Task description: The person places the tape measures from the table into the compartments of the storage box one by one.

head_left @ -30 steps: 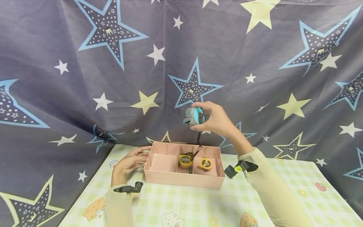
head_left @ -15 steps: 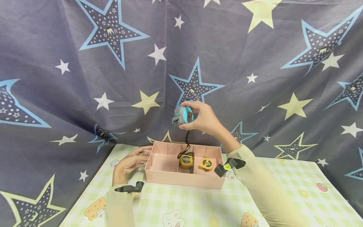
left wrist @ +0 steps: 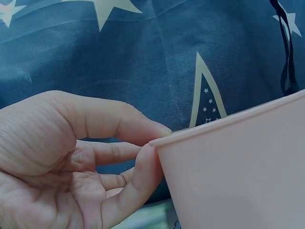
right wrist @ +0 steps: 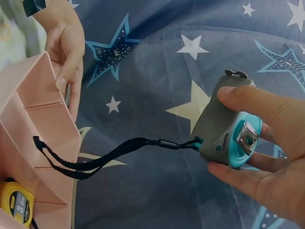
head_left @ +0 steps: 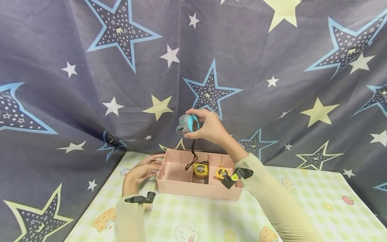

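My right hand (head_left: 211,129) holds a grey and teal tape measure (right wrist: 224,124) in the air, thumb on one side and fingers on the other. A black wrist strap (right wrist: 119,150) hangs from it over the pink divided box (head_left: 199,191). At the box's left end, my left hand (head_left: 145,169) grips the rim corner between thumb and a finger, its other fingers loosely bent. One yellow tape measure (head_left: 201,170) lies in the middle compartment. Another yellow tape measure (head_left: 222,173) sits in the right compartment, partly covered by the right wrist camera in the head view.
A tablecloth with green checks (head_left: 169,215) covers the table under the box. Close behind it hangs a dark curtain with stars (head_left: 136,87). Black wrist cameras, such as the left wrist camera (head_left: 142,199), stick out from both sleeves.
My right hand has carried the grey and teal tape measure leftward, so its strap now hangs near the left compartment. My left hand stays at the box's left end.
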Motion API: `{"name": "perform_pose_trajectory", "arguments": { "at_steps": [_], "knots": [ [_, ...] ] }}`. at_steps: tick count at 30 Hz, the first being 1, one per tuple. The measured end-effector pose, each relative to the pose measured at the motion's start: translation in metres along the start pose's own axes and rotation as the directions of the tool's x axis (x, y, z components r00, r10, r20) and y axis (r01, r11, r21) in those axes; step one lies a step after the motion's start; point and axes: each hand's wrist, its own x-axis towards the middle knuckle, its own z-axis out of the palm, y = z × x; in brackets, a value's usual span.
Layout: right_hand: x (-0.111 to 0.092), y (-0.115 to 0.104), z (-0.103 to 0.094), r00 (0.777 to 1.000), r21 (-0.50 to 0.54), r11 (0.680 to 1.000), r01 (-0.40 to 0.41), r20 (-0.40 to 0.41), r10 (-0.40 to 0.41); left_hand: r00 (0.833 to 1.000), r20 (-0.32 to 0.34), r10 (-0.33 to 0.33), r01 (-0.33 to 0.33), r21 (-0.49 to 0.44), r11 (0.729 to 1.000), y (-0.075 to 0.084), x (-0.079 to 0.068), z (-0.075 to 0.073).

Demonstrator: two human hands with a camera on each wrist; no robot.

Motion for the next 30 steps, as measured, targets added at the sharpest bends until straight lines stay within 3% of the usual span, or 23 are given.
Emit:
{"name": "perform_pose_trajectory", "arguments": {
  "at_steps": [14, 30],
  "knots": [
    [-0.001, 0.015, 0.016, 0.999, -0.091, 0.995, -0.049, 0.015, 0.050, 1.000, -0.005, 0.007, -0.007, -0.003, 1.000, 0.002, 0.001, 0.000],
    [-0.007, 0.036, 0.029, 0.994, -0.105, 0.990, -0.096, 0.049, 0.101, 1.000, -0.026, -0.015, 0.015, -0.017, 1.000, 0.002, 0.001, 0.002]
  ]
}}
